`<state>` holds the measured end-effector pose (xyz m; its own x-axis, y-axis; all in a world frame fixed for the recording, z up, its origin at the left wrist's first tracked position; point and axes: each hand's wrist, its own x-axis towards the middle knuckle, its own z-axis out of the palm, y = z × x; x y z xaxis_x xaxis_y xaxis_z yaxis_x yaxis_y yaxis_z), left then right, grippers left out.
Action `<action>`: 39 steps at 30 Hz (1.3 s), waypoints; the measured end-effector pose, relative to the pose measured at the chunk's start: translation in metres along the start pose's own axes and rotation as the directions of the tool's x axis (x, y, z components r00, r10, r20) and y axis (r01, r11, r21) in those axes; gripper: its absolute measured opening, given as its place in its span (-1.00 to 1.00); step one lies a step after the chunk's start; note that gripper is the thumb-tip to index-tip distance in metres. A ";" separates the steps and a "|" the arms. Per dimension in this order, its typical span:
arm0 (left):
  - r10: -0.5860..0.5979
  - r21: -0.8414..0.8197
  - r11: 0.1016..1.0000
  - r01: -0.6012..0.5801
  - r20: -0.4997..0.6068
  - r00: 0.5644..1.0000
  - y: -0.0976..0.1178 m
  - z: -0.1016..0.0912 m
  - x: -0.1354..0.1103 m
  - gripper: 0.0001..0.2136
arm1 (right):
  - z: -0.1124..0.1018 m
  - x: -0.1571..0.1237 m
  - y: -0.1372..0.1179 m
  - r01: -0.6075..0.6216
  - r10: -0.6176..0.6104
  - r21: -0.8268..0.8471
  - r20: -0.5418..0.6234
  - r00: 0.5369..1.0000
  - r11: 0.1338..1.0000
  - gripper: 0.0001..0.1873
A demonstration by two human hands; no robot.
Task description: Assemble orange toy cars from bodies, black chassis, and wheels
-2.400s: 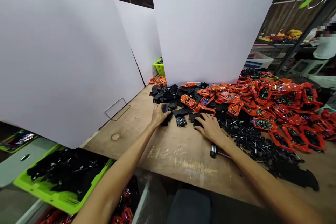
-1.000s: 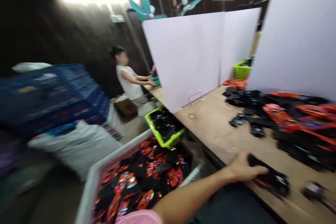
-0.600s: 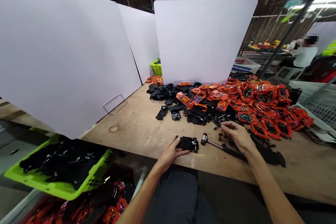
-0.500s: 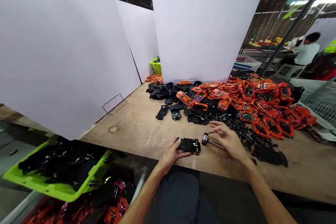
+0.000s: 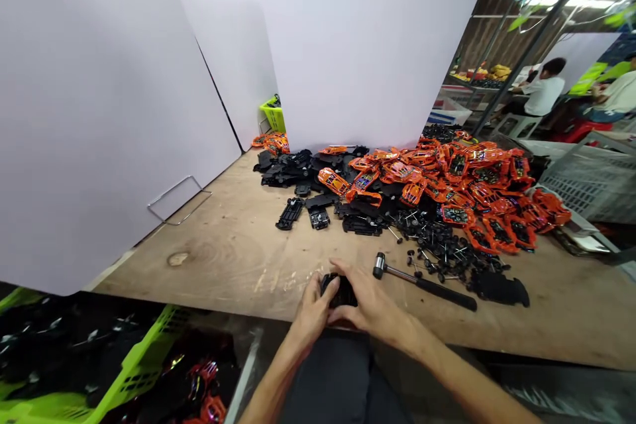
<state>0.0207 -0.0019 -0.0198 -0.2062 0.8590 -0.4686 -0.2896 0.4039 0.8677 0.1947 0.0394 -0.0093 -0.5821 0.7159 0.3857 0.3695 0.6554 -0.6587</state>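
A black toy car chassis (image 5: 342, 293) is held between my two hands near the table's front edge, mostly covered by the fingers. My left hand (image 5: 314, 305) grips its left side, thumb on top. Around its right side wraps my right hand (image 5: 365, 301), thumb and fingers pressed on the ends. To the right of that hand a hammer (image 5: 422, 283) lies on the wooden table. Beyond it is a heap of black wheels on metal axles (image 5: 442, 245). A flat black car base (image 5: 499, 287) lies right of the hammer.
Orange car shells (image 5: 477, 179) and more black chassis (image 5: 285, 169) are piled across the back. White panels (image 5: 368, 46) stand behind and left, one with a wire foot (image 5: 181, 202). A green basket (image 5: 134, 358) of black parts sits below left. A co-worker (image 5: 544, 89) sits far right.
My right hand has moved left from above the hammer to the chassis and closed on it. The chassis has shifted slightly left and is now in both hands. The view has turned right and down.
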 end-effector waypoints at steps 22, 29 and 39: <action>0.046 -0.178 0.983 -0.031 0.079 0.996 0.014 -0.019 -0.013 -0.54 | -0.041 0.062 0.048 0.318 -0.183 -0.575 0.281 0.942 0.754 -0.77; 0.086 -0.084 0.994 -0.076 0.117 0.989 0.020 -0.025 -0.018 -0.49 | -0.035 0.073 0.044 0.145 -0.040 -0.404 0.258 0.965 0.903 -0.29; -0.026 -0.151 0.986 0.070 0.273 0.962 0.023 -0.039 -0.006 -0.41 | -0.048 0.051 0.007 -0.090 0.118 -0.160 0.174 0.978 0.983 -0.42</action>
<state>-0.0213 -0.0107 -0.0037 0.0640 0.9013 -0.4285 -0.4415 0.4107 0.7978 0.2023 0.0922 0.0373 -0.6517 0.7350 0.1870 0.5316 0.6186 -0.5786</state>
